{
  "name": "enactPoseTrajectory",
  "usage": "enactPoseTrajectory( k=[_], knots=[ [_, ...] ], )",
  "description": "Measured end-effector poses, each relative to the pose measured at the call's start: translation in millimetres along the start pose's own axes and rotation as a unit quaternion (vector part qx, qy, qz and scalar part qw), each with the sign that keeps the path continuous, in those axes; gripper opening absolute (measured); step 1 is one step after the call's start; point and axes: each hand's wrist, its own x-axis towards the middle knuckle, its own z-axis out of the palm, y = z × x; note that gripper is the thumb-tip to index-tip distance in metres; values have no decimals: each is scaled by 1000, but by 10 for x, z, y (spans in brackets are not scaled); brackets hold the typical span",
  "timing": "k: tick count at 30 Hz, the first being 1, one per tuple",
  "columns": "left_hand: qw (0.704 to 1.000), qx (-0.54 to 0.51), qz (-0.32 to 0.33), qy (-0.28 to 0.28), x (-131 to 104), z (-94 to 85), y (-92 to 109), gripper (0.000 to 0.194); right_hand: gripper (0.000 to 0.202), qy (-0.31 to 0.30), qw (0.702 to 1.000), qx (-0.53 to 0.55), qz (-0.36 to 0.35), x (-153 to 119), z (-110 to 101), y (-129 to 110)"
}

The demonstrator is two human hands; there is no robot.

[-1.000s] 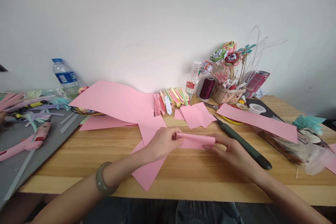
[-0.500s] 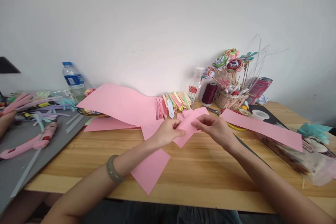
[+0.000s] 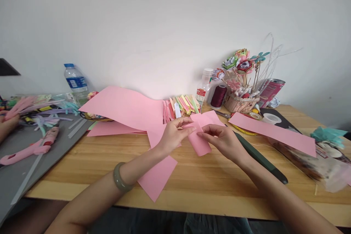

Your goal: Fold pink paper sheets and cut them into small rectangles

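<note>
A small folded piece of pink paper [image 3: 199, 143] is pinched between both hands above the table. My left hand [image 3: 175, 133], with a ring on one finger and a bangle on the wrist, grips its upper left part. My right hand [image 3: 219, 137] holds its right edge between thumb and fingers. Just behind it is another pink piece [image 3: 212, 118], partly hidden by the hands. Below my left forearm a pink sheet [image 3: 159, 179] lies on the wood. Behind and to the left is a large curved pink sheet [image 3: 128, 108].
On the right are a pink strip [image 3: 271, 133], a dark green tool [image 3: 260, 159] and a basket of paper flowers [image 3: 241, 102]. A thread spool [image 3: 218, 96] stands at the back. At left, another person's hand [image 3: 9, 124] holds pink stems near a glue gun [image 3: 30, 151].
The held pink paper has turned and now hangs down to the right, looking narrower. My right hand has shifted slightly, and more of the green tool shows.
</note>
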Motion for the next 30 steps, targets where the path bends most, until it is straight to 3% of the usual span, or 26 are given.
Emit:
enactPoseTrajectory(
  k=[6,11,16,30],
  knots=[
    [999,6,-32,-6,-26,-38,-17,13,30,14,999,-35,-24,-29,-36,-23],
    [1000,-8,7,13,-34,-43,3,20,28,23,996,-65,-57,-55,-14,-23],
    [1000,-3,-22,-3,-36,-42,38,20,24,17,996,-61,-70,-68,-11,-26],
    [1000,26,-10,-14,-62,-63,34,19,24,13,993,-70,-97,-93,-40,-19]
  ],
)
